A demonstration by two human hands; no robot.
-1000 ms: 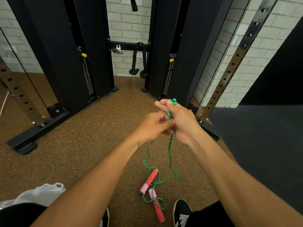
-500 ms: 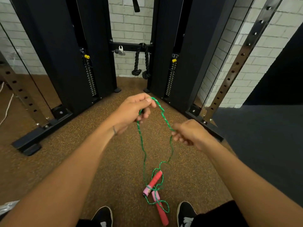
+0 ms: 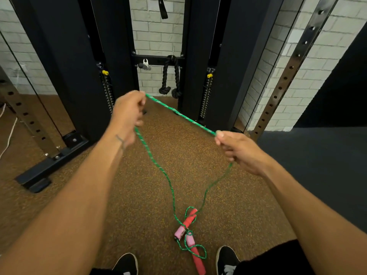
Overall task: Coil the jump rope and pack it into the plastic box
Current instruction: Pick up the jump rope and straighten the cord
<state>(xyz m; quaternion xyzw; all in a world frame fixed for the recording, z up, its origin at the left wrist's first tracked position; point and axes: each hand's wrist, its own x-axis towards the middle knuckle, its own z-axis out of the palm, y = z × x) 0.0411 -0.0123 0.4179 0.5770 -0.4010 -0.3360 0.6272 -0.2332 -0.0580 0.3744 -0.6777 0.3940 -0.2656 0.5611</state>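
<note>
Gym, black cable machine (image 3: 65,62) with weight stacks (image 3: 205,96), rubber floor (image 3: 139,185), triceps rope (image 3: 170,76)

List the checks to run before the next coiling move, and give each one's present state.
1. The left hand grips the jump rope: ok.
2. The right hand grips the rope: ok.
3. The span between the hands is taut: ok.
4. The handles are free of tangles: not ok, rope loops lie round them.
5. The plastic box is within reach: cannot tell, none in view.
</note>
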